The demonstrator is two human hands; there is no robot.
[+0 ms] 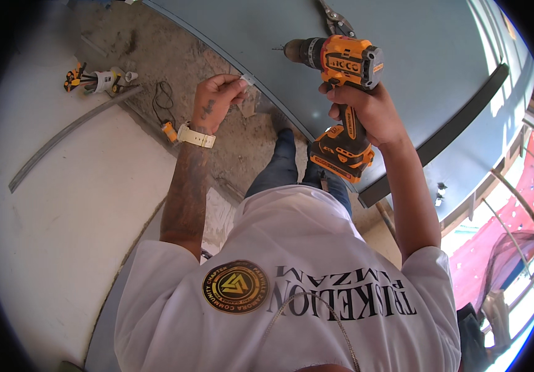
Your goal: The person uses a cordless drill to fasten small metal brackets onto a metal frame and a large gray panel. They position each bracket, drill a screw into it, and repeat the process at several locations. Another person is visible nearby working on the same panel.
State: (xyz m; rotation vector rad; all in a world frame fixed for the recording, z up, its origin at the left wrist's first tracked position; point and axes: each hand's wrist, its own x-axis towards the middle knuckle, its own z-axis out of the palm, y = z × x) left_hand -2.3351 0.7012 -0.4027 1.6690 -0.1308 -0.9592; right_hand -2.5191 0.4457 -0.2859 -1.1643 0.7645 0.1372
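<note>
My right hand (369,111) is wrapped round the grip of an orange and black cordless drill (347,61), held above a large blue-grey panel (422,37). A thin bit sticks out of the chuck toward the left. At the panel's left edge, my left hand (216,102) pinches a small pale metal piece (248,79) between thumb and fingers. Whether that piece touches the panel edge I cannot tell. Beyond the drill, a pair of dark-handled pliers or snips (337,22) lies on the panel.
A long black bar (446,133) lies across the panel's right side. On the left, a white bucket (102,82) with tools stands by a white wall (81,217). A curved grey strip (62,139) and an orange corded tool (169,131) are nearby.
</note>
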